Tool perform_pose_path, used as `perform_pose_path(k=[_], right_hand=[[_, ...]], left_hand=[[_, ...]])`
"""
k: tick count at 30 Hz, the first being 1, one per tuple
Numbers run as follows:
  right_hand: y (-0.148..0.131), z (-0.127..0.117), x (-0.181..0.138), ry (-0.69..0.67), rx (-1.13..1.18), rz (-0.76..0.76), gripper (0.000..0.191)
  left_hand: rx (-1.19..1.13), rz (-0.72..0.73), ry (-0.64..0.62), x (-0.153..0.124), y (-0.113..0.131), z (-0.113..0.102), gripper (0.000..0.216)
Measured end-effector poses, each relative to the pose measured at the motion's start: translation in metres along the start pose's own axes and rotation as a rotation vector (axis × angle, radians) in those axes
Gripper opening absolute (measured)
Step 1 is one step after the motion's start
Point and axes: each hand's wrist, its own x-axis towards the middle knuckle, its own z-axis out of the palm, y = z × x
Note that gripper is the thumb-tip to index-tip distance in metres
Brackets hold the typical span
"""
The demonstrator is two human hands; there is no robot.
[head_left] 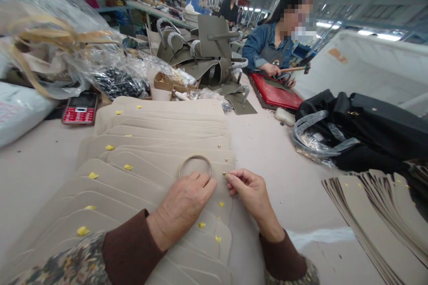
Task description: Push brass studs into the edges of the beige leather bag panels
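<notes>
Red keypad phone [80, 109] at 10 o'clock; black leather handbags [368, 124] at 2 o'clock; fanned grey card panels [374, 213] at 4 o'clock.

We are looking through one head-worn camera, facing forward and down across the worktop [274, 151], sitting close above our left hand [182, 202] and right hand [250, 193], and taking in a wide sweep far ahead.
</notes>
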Motion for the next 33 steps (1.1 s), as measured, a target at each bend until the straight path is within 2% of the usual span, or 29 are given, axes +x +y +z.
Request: perform_pose_path(k=[10,18,20,22,25,29,33], right_hand=[[-0.001,0.016,0.002,0.061,-0.351,-0.115,0.021],[0.001,0.018,0.008,0.091,-0.434,-0.165,0.019],[0.004,0.016,0.009,0.131,-0.393,-0.153,0.021],[0.008,0.012,0.008,0.162,-0.254,-0.083,0.029],[0.016,0.004,0.003,0.150,-0.080,-0.050,0.032],[0.020,0.004,-0.005,0.119,-0.260,-0.200,0.026],[0.019,0.013,-0.006,0.177,-0.499,-0.372,0.022]], left_hand=[[-0.039,-0.040,-0.068,0.000,-0.001,-0.003,0.011],[-0.018,-0.051,-0.070,0.003,0.000,-0.005,0.013],[-0.006,-0.044,-0.068,0.002,-0.001,-0.003,0.013],[-0.001,-0.044,-0.065,0.002,-0.002,-0.002,0.014],[-0.011,-0.050,-0.065,0.002,-0.001,-0.003,0.014],[-0.033,-0.062,-0.086,0.003,-0.001,-0.003,0.015],[-0.051,-0.064,-0.022,-0.001,-0.002,0.006,0.025]])
